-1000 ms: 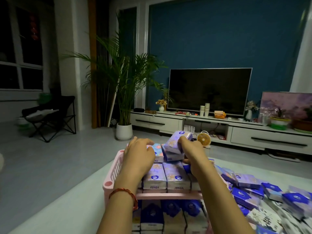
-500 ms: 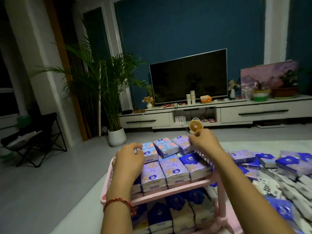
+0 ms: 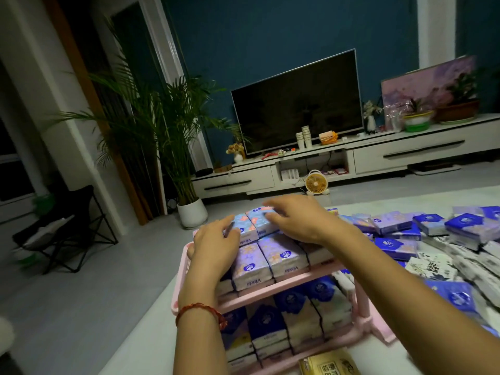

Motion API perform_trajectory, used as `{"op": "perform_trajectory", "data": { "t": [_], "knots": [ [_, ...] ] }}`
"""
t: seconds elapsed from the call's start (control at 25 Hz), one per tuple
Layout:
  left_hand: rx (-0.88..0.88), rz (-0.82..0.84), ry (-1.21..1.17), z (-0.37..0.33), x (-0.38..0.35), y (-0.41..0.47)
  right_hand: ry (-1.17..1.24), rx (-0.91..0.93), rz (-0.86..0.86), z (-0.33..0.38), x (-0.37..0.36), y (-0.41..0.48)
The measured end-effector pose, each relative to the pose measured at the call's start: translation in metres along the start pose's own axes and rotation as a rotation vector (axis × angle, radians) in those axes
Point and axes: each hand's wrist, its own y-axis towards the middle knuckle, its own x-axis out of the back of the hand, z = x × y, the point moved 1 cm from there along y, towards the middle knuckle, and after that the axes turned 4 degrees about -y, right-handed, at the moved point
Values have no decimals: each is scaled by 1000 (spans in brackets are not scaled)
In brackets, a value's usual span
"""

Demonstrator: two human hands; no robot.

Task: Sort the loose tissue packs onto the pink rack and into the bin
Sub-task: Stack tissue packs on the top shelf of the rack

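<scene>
A pink two-tier rack stands in front of me on a pale table. Its top shelf holds rows of lilac flowered tissue packs, and dark blue packs fill the lower shelf. My left hand lies flat on the left packs of the top shelf, fingers spread. My right hand hovers palm down over the back right packs, fingers apart, holding nothing. A heap of loose blue, lilac and white tissue packs lies to the right of the rack. No bin is in view.
A gold packet lies at the table's near edge in front of the rack. Beyond the table are a small fan on the floor, a TV on a long low cabinet, a potted palm and a folding chair at left.
My right hand has let go of the pack it set on the back row and now lies spread over the packs. The view has tilted and shifted right; my left hand stays on the top shelf.
</scene>
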Motion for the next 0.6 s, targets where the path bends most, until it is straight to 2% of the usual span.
{"op": "perform_trajectory", "data": {
  "t": [0.08,0.32,0.4,0.52,0.6],
  "knots": [
    [-43,30,76,0,2,-1,-64,0,115,-1,-5,0],
    [-45,98,144,2,10,-3,-37,21,149,2,4,-3],
    [-27,112,188,1,11,-4,71,7,165,1,7,-5],
    [-4,107,161,1,10,-3,394,-93,212,-13,20,-9],
    [-12,95,113,1,10,-2,457,-126,271,-25,28,-11]
  ]
}}
